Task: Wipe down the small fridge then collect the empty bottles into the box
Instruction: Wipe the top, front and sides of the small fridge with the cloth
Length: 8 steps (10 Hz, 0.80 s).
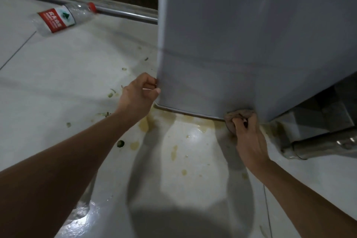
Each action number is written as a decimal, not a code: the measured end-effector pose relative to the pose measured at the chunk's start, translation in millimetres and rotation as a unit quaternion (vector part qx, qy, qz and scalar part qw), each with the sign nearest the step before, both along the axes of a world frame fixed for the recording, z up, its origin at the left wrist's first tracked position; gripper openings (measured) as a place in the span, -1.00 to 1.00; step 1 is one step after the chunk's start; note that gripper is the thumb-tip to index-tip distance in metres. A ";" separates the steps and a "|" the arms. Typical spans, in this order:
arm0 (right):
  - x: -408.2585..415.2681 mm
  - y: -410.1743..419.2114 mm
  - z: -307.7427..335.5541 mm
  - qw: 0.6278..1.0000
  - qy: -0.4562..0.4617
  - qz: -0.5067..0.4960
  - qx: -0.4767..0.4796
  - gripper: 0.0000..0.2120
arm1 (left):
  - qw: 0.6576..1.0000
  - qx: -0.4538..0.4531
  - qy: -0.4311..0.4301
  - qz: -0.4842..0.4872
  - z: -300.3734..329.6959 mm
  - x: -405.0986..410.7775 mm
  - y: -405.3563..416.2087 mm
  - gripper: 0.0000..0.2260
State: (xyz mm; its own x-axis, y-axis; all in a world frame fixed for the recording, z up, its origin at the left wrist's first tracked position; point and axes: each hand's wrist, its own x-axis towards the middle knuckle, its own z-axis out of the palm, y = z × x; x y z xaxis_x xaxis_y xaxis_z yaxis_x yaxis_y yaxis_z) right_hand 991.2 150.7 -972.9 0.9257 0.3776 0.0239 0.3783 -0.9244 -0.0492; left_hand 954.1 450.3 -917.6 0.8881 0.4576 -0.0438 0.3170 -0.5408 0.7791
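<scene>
- Head view: your left hand (pixel 138 95) is at the lower left corner of the grey fridge (pixel 241 44), fingers curled and thumb tip pressed on the door's edge; it pinches that edge and carries nothing else.
- Your right hand (pixel 249 139) is closed in a fist around a brownish cloth (pixel 234 117), bunched and pushed against the bottom edge of the fridge, near its right corner.
- The cloth touches both the fridge's lower rim and the floor (pixel 77 75) just below it.
- The fridge stands upright on the floor and fills the upper right of the view; its front is plain grey, with a faint seam across it.
- An empty clear bottle (pixel 63 18) with a red label and red cap lies on its side on the floor at upper left, well apart from both your hands, its cap end close to a metal pipe (pixel 125 13) that runs along the wall's base.
- Yellowish stains (pixel 144 125) and small green scraps dot the floor below and left of the fridge.
- A wet, glossy patch shows on the floor under your left forearm.
- At the right, beside the fridge, a second metal tube (pixel 324 145) lies low by the floor.
</scene>
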 end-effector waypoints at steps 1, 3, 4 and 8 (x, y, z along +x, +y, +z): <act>-6.6 30.3 -3.5 1.000 0.006 0.025 -0.001 -0.59 | 0.997 -0.047 -0.001 -0.055 -1.1 -3.8 8.3 -0.85; -27.6 130.5 15.6 0.991 -0.069 0.101 0.054 -0.91 | 0.988 -0.007 0.040 -0.146 7.1 -10.7 28.6 -0.54; -32.7 175.7 21.4 0.981 -0.128 0.141 -0.028 -0.83 | 0.990 0.011 0.050 -0.131 6.3 -18.7 41.4 -0.45; -24.1 164.7 14.2 0.944 -0.104 0.233 -0.208 -0.76 | 0.989 0.009 0.086 -0.118 -2.9 -29.7 42.3 -0.52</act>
State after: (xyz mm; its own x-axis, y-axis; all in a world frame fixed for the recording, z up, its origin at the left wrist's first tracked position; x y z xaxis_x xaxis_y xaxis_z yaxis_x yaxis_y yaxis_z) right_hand 967.1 315.4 -958.7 0.6486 0.7592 -0.0541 0.7101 -0.5780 0.4020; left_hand 924.4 492.5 -920.6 0.9508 0.2398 -0.1963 0.3062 -0.6296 0.7140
